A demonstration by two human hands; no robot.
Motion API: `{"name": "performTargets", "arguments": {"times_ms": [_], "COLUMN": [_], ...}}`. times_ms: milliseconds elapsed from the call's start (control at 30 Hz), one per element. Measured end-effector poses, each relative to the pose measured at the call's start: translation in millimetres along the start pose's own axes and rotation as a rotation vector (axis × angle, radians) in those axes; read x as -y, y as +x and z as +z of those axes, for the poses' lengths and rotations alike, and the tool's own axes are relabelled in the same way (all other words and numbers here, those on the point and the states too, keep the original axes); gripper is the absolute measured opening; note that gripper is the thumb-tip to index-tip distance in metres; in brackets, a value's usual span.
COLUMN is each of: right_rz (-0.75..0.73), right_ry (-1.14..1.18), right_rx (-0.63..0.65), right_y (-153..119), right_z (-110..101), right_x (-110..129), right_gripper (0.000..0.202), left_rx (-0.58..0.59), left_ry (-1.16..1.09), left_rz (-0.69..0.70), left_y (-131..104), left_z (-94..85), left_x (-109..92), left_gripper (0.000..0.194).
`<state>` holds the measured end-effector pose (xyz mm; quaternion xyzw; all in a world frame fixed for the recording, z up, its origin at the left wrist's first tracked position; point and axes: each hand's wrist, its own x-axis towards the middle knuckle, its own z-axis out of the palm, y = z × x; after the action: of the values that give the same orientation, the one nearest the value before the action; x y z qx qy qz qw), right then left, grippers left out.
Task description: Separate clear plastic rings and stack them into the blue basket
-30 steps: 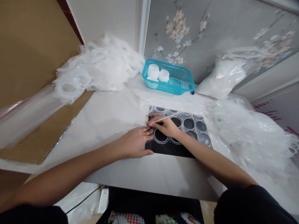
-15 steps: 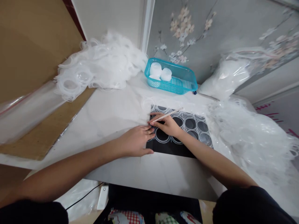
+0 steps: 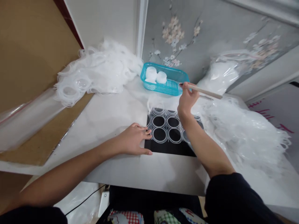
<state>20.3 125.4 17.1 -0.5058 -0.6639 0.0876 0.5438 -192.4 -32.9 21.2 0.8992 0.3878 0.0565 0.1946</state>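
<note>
On the table lies a black sheet covered with rows of clear rings. My left hand rests flat at its left edge, fingers spread and holding nothing. Raised above the sheet's far side, my right hand grips a thin pale stick between thumb and fingers, close to the right end of a blue basket. White round containers sit in the left part of the basket. My right forearm covers part of the sheet's right side.
A heap of clear plastic rings lies at the back left, beside a brown board. Another clear plastic pile covers the right side, with a full clear bag behind it.
My right hand has moved up and right from the sheet's left part to the basket's right end, with the stick still in it. My left hand has stayed nearly in place.
</note>
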Motion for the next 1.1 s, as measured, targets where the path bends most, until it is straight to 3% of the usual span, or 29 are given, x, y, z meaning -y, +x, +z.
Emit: {"name": "performTargets", "arguments": {"times_ms": [67,133,233,333,467,800,967,1100], "right_rz": [0.005,-0.014,0.029,0.094,0.154,0.164,0.08,-0.167], "right_ry": [0.039,0.055,0.127,0.216,0.268,0.282,0.201,-0.042], "right_rx": [0.096,0.267,0.434,0.498,0.535,0.555,0.56,0.562], "right_y": [-7,-34,-78,-99,-100,-98,-102,-118], "right_z": [-16,-34,-47,-44,-38,-39,-40,-42], "right_x": [-2,-2,4,13,19,18,17,22], "right_gripper": [0.025,0.017,0.015,0.015,0.014,0.016,0.017,0.017], "left_rx": [-0.101,-0.24,-0.366,-0.318,-0.23,-0.175,-0.148,-0.112], "left_ry": [-0.005,0.028,0.159,0.266,0.32,0.314,0.302,0.265], "left_rz": [-0.025,-0.038,0.015,0.074,0.073,0.062,0.043,0.04], "left_y": [2,5,11,14,15,14,15,15], "left_z": [3.3,9.1,20.4,31.1,38.4,39.2,38.7,35.3], "left_x": [0,0,-2,-2,0,2,2,1], "left_gripper": [0.039,0.032,0.037,0.051,0.065,0.07,0.07,0.072]}}
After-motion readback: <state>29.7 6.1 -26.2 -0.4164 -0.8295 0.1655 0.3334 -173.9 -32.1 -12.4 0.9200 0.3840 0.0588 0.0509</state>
